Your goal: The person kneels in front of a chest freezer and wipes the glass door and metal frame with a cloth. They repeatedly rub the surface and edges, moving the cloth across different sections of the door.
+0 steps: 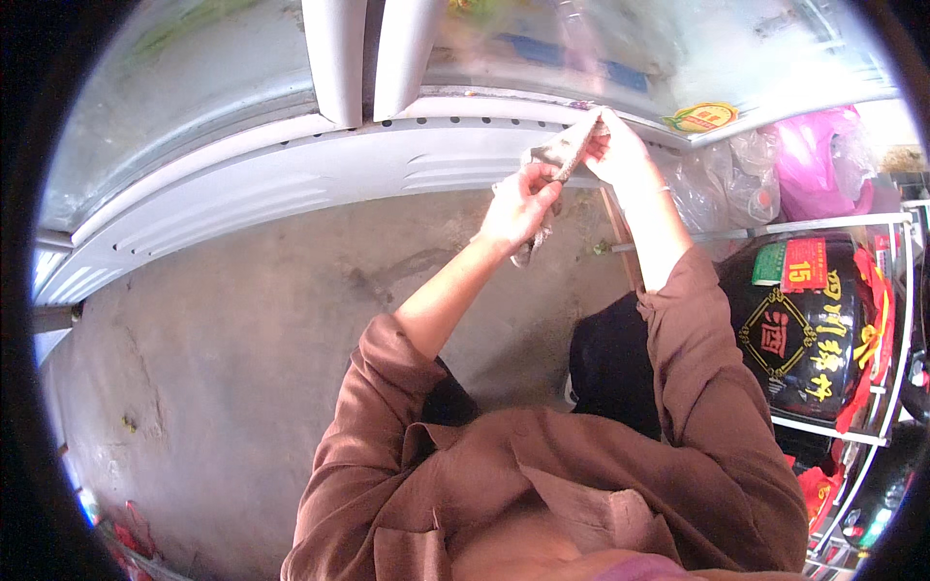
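Note:
A greyish, worn cloth (574,149) is stretched between my two hands near the lower frame of a glass-door display cooler (508,109). My left hand (519,203) pinches the cloth's lower part, and a crumpled end hangs below it. Higher and to the right, my right hand (617,149) grips the other end close to the door's bottom edge. Part of the cloth is hidden behind my fingers.
Vented white panels (290,174) run along the cooler's base above a concrete floor (240,290). On the right, clear and pink plastic bags (817,163) lie over a white metal rack (799,225) holding a large black jar (795,348) with red ribbon.

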`<act>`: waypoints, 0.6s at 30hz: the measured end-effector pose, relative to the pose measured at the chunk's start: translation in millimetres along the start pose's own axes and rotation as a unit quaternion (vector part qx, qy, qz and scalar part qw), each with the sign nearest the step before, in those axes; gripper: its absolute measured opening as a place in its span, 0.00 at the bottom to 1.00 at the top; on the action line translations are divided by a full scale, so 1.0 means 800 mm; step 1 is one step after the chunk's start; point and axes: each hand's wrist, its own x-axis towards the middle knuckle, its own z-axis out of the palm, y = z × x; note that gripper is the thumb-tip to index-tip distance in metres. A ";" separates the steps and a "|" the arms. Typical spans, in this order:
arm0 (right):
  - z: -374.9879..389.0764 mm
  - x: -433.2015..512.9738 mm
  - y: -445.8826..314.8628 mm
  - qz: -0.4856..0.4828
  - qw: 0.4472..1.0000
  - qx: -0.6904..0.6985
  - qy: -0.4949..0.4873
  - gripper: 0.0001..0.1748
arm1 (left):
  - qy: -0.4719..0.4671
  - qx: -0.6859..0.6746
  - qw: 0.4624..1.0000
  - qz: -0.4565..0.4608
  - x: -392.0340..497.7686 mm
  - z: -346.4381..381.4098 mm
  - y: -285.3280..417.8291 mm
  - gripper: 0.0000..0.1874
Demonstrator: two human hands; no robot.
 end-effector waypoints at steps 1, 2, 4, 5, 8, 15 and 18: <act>-0.002 0.001 0.001 0.007 1.000 -0.015 0.003 0.21 | 0.003 0.016 1.000 -0.009 0.001 -0.002 0.002 0.15; -0.004 0.002 0.003 0.016 0.999 -0.032 0.004 0.25 | 0.010 0.029 0.999 -0.009 0.001 -0.005 0.004 0.15; -0.007 0.005 0.003 0.028 0.996 -0.089 -0.009 0.35 | 0.030 0.053 0.998 0.000 0.002 -0.008 0.008 0.15; -0.007 0.008 0.003 0.024 0.993 -0.109 -0.025 0.35 | 0.044 0.064 0.997 0.010 0.002 -0.009 0.011 0.15; -0.011 0.012 -0.001 0.020 0.986 -0.155 -0.066 0.35 | 0.059 0.094 0.994 0.002 -0.003 -0.008 0.018 0.15; -0.030 0.013 -0.011 0.005 0.971 -0.193 -0.142 0.32 | 0.046 0.109 0.992 -0.047 -0.010 0.031 0.030 0.13; -0.046 0.025 -0.022 0.026 0.972 -0.166 -0.166 0.28 | 0.040 0.150 0.987 -0.043 -0.005 0.056 0.031 0.14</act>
